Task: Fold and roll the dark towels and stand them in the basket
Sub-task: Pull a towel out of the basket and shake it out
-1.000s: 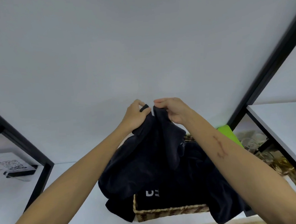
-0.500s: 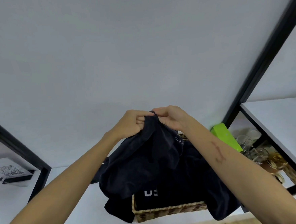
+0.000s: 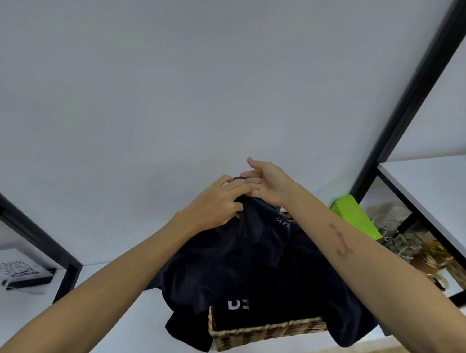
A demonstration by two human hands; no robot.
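The person stands at a white shelf point(image 3: 121, 335) and holds a dark towel point(image 3: 232, 259) up above a woven basket point(image 3: 267, 332). The left hand point(image 3: 217, 202) has its fingers curled round the bunched top edge of the towel and carries its weight. The right hand point(image 3: 265, 182) is beside it, fingers spread and relaxed, palm turned toward the cloth; it touches or nearly touches the top edge but grips nothing. The towel hangs crumpled, its lower folds draped over the basket's left rim and spilling onto the shelf. More dark cloth, one piece with white lettering, lies loose in the basket and hangs over its right side. No towel is rolled or standing yet. The step in hand appears to be sorting out the first towel and finding its corners, so the task is at an early stage. The next move likely calls for the right hand to pinch a second corner and draw the edge taut, then for the towel to be laid flat on the shelf for folding. A green box point(image 3: 356, 217) and glassware point(image 3: 389, 226) stand to the right, well apart from the hands.
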